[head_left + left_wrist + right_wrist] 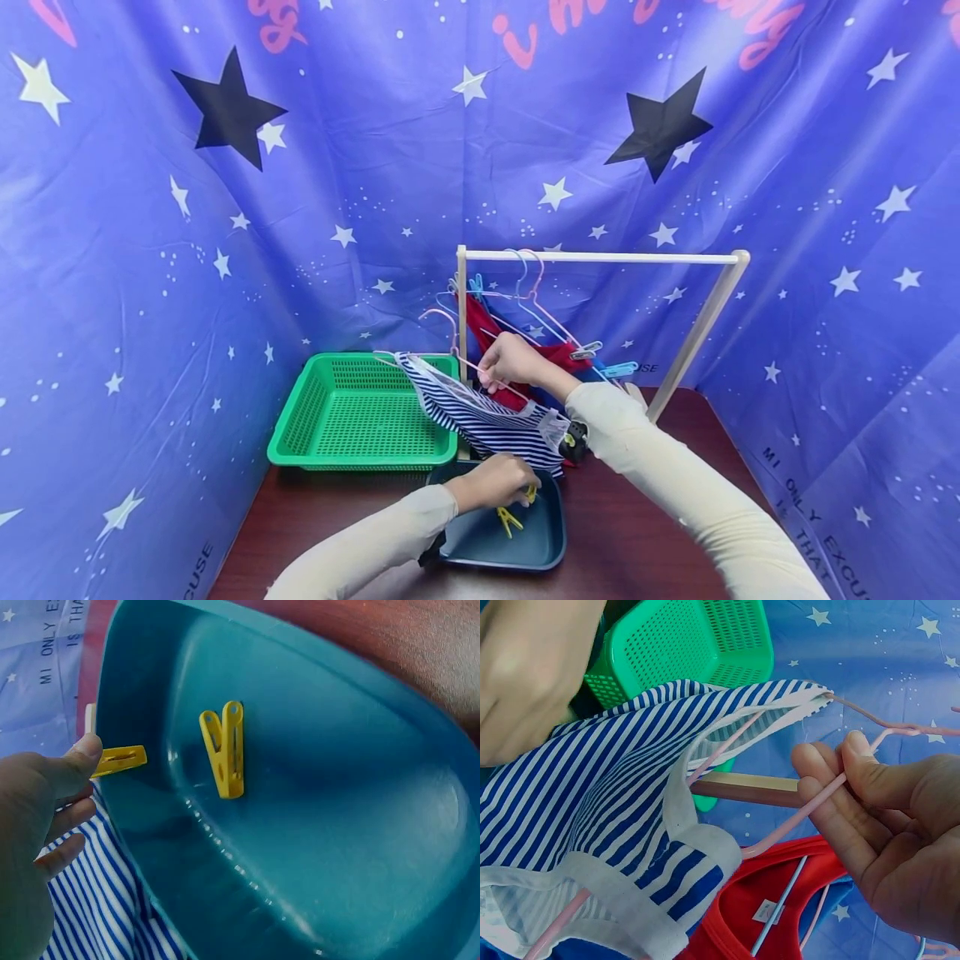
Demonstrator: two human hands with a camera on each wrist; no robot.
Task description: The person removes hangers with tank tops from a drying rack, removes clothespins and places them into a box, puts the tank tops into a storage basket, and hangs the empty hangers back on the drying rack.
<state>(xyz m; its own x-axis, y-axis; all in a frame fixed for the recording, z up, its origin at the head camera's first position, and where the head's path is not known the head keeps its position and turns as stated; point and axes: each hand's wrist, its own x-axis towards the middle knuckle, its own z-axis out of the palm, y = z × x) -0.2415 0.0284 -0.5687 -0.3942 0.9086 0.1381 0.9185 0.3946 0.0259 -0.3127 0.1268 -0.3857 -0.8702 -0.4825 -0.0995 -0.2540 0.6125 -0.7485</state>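
My right hand [517, 362] pinches the shoulder bar of a pink clothes hanger [814, 808] between thumb and fingers. From this hanger hangs a navy-and-white striped tank top [622, 780] with pale trim, tilted above the table. My left hand [498, 482] is over the dark blue-green basin [551, 537] and pinches a yellow clothespin [126, 759] near the basin's wall. A second yellow clothespin [232, 754] lies on the basin floor. Part of the striped cloth hangs just behind the basin, below the left hand's fingers in the left wrist view.
A green perforated basket [360, 461] stands to the left. Behind my right hand is a wooden rack [697, 333] with a white rail [637, 257], bearing hangers with a red garment [480, 321] and blue cloth. A light blue clothespin [618, 369] and others grip these clothes.
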